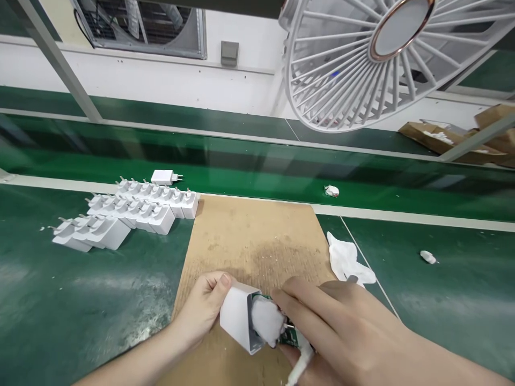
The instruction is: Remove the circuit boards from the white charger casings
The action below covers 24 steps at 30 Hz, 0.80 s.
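Green bench (454, 305); cardboard mat (241, 230) runs fwd to white strip (402, 217), white plugs (137, 206) by its L edge. Over mat, L hand (207, 300) clamped on open-ended white hsg (236, 316), R hand (341, 321) pinching green PCB (288, 336) w/ white lump (267, 320), partly inside.

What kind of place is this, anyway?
Probably a small-electronics assembly workshop. Rows of white plug housings stand on the green worktop, the left hand holds a white casing with a circuit board sticking out, and what may be a conveyor belt runs behind.
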Each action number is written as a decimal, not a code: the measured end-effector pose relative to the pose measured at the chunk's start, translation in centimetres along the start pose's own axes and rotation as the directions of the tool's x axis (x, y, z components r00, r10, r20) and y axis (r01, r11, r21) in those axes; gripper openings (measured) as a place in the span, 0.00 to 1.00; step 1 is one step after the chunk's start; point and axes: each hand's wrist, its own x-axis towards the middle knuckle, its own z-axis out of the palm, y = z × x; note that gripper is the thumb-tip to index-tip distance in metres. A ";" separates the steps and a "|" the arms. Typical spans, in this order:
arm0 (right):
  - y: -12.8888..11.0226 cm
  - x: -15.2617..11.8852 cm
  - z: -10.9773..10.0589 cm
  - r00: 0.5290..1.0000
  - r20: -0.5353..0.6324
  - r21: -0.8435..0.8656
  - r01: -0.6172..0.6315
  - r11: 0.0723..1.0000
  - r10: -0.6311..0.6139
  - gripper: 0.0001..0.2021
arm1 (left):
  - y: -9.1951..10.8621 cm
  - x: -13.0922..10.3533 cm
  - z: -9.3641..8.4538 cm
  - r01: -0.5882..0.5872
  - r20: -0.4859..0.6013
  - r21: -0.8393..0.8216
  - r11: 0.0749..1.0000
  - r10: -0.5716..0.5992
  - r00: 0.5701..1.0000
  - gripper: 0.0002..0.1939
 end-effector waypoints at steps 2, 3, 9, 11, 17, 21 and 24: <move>0.1 0.1 0.2 0.999 0.031 -0.003 0.008 1.000 -0.008 0.10 | 0.0 -0.1 0.0 0.006 -0.002 0.008 1.000 -0.006 1.000 0.32; 0.1 0.2 0.3 0.999 0.045 -0.005 0.011 1.000 -0.011 0.10 | 0.1 -0.1 0.0 0.009 -0.002 0.009 1.000 -0.009 1.000 0.32; 0.0 0.6 0.1 0.997 0.075 -0.014 0.015 1.000 -0.014 0.10 | 0.0 0.0 -0.1 0.025 0.009 0.007 1.000 -0.025 1.000 0.32; 0.0 0.9 0.0 0.998 0.067 -0.014 0.014 1.000 -0.013 0.09 | -0.1 0.0 -0.1 0.028 0.009 0.012 1.000 -0.028 1.000 0.31; -0.2 1.4 0.1 0.999 0.041 -0.033 0.016 0.999 -0.015 0.10 | -0.2 0.1 -0.2 0.004 0.007 0.009 1.000 -0.004 1.000 0.31; -0.3 1.3 0.2 0.998 0.036 -0.073 0.045 0.996 -0.042 0.11 | -0.1 0.1 -0.2 0.002 -0.007 0.009 1.000 -0.002 1.000 0.31; -0.3 1.3 0.2 0.997 0.039 -0.094 0.065 0.993 -0.062 0.10 | -0.1 0.1 -0.2 0.004 -0.007 0.010 1.000 -0.004 1.000 0.30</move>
